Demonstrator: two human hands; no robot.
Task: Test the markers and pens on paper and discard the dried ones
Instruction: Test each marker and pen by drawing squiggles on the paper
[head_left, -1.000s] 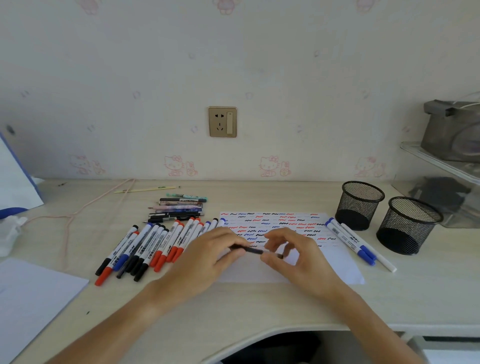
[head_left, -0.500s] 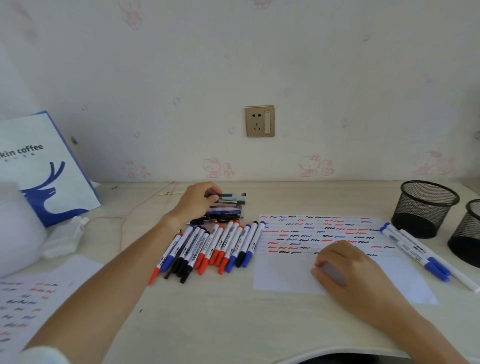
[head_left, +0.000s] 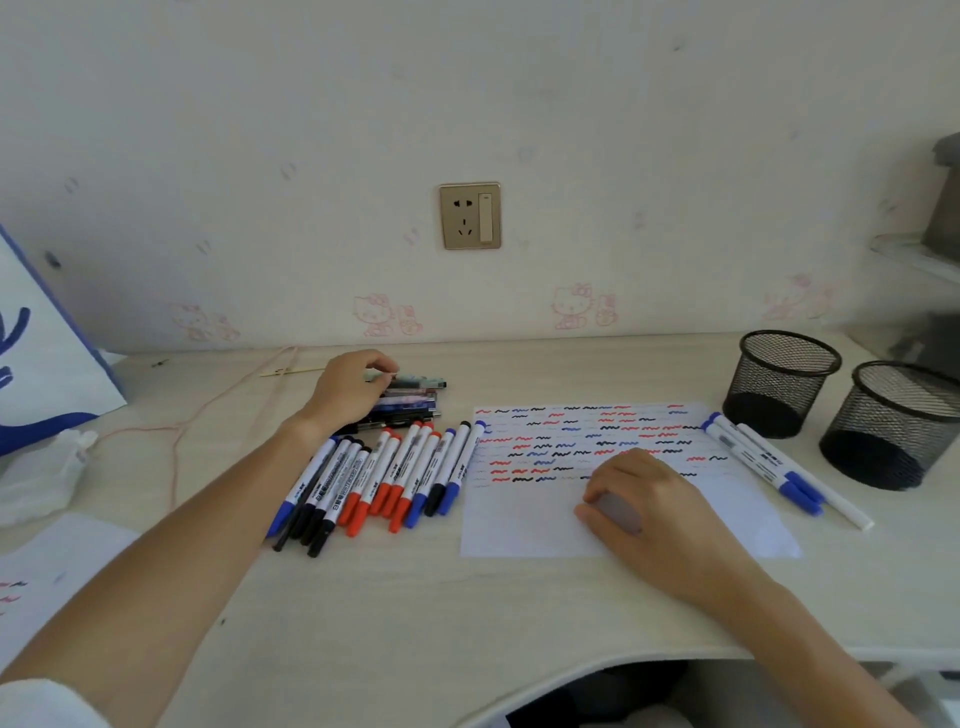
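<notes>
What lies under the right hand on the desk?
The right hand rests on the paper, below rows of red, blue and black squiggles. Whatever marks lie beneath the hand are covered.

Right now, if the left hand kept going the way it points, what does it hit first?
The left hand points away and rightward, fingers already on the stacked pens by the wall. Going on, it would push into those; past them looks like bare desk, though depth is unclear.

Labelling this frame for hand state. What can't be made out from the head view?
- Left hand: fingertips curl over the pen pile; whether one pen is gripped is unclear.
- Right hand: the palm side faces the paper; anything under it is hidden.
- Marker labels: too small to read.
- Bag: cut off by the left edge.
</notes>
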